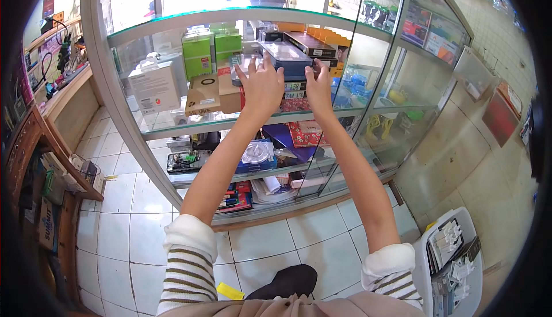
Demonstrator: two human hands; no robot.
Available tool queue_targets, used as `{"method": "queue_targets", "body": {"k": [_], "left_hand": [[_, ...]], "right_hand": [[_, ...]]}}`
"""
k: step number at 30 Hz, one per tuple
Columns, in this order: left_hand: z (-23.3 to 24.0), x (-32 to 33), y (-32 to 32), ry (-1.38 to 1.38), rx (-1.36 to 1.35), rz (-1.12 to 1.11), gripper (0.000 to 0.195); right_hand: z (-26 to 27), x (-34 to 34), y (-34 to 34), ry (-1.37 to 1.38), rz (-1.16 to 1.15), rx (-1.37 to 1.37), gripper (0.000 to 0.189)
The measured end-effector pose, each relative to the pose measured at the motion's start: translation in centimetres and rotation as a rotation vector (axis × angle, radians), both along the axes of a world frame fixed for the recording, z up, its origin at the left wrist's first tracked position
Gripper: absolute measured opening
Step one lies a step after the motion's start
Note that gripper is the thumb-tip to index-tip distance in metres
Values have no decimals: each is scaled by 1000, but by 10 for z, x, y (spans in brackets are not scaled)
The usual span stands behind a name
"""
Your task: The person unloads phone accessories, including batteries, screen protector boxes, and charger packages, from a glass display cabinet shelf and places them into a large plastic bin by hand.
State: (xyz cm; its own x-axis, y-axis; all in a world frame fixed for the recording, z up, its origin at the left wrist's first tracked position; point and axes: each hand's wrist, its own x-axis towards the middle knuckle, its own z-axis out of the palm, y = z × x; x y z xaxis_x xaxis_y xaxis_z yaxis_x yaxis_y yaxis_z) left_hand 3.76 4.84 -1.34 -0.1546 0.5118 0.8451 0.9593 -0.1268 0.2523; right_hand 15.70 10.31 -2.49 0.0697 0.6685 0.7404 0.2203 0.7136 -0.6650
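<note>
Both my arms reach into a glass display cabinet point(276, 13). On its middle shelf, a dark blue box with a clear lid point(286, 54) lies on top of a stack of boxes with written labels point(294, 95). My right hand point(320, 86) has its thumb and fingers at the right end of the blue box. My left hand point(261, 86) is spread, its thumb near the box's left front side and its fingers over a small clear plastic case point(246, 63). Whether the left fingers grip either one cannot be told. Brown cardboard boxes point(203, 94) are left of the hand.
Green boxes point(197, 56) and a white box point(154, 85) stand on the shelf's left. A coiled white cable point(257, 152) lies one shelf lower. A white bin of packages point(472, 269) stands at right, a wooden shelf unit point(64, 213) at left.
</note>
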Motion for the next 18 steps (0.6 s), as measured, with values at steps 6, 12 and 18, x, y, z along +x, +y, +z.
{"method": "queue_targets", "body": {"k": [6,12,18], "left_hand": [[0,1,6,-44,-69,-18,52],[7,4,-4,-268,74,-127,41],[6,2,-24,-288,280,-131,25]], "right_hand": [[7,-14,0,-69,-34,-26,50],[13,-15,-18,13,-82,-65,50],[25,-24,-37,101,-111,-153,49]]}}
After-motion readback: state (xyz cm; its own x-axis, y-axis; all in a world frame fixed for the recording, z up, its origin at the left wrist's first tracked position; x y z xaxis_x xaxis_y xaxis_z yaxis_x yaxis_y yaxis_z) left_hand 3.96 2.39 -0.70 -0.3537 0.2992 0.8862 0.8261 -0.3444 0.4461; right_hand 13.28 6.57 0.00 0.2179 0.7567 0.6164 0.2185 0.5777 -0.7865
